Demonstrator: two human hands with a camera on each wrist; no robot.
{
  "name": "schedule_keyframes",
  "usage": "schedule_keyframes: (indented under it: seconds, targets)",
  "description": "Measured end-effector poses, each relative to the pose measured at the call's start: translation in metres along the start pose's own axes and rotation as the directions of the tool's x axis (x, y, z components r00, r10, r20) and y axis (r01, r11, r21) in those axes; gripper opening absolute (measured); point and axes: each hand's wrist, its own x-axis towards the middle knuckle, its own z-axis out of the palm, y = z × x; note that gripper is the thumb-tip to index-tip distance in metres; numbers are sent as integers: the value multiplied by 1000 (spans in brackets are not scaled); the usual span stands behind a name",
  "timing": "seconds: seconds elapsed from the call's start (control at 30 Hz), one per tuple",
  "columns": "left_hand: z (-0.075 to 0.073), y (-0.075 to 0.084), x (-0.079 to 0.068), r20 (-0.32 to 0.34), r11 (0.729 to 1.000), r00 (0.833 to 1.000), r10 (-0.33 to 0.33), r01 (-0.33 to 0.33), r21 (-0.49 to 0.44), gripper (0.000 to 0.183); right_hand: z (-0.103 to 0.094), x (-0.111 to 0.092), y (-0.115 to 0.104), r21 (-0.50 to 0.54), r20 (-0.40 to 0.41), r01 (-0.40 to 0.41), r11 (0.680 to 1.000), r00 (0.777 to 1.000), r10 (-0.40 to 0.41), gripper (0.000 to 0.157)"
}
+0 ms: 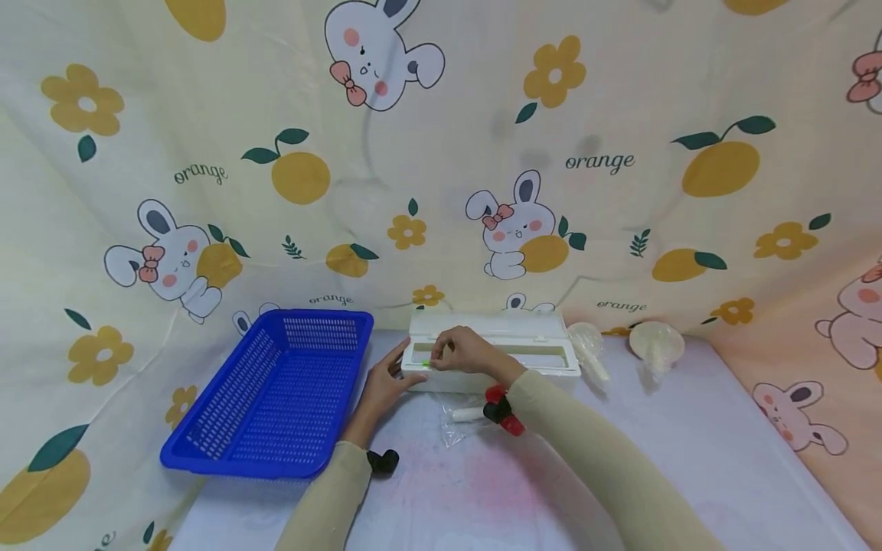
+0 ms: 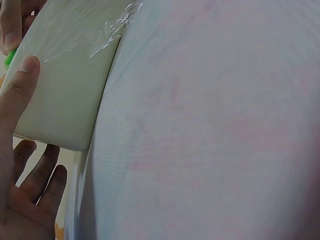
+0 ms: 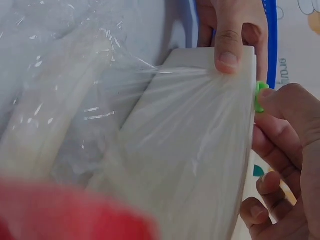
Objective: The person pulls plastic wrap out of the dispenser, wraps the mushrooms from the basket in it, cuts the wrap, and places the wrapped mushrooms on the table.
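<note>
A white cling film dispenser [image 1: 489, 324] stands on the table with its lid raised. My left hand [image 1: 382, 389] grips its left end, the thumb pressing the film on the front face and the fingers around the end. My right hand [image 1: 470, 350] pinches a small green slider [image 3: 259, 98] at the dispenser's top front edge, near the left thumb. Clear film [image 3: 165, 142] hangs creased down the front, pulled into folds toward the left thumb. Beneath the film, in front of the dispenser, lies a white handle-shaped piece [image 1: 468, 415], partly hidden by the right wrist.
A blue plastic basket [image 1: 269, 468] stands at the left, close to the left forearm. To the right of the dispenser lie two film-wrapped white utensils with round heads, a nearer one [image 1: 587, 344] and a farther one [image 1: 656, 344]. A patterned cloth [image 1: 441, 153] hangs behind the table.
</note>
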Motion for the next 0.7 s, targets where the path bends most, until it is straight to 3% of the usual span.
schedule_keyframes:
  seconds: [0.33,0.7]
  targets:
    - [2,-1,1,-9,1000,1000,-16,16,-17,89,-17,-19,2,-69,17,-35,997,999,37,8]
    - [3,0,-1,-22,999,1000,-9,8,-35,90,-46,-51,16,-224,19,27,974,1000,-24,9]
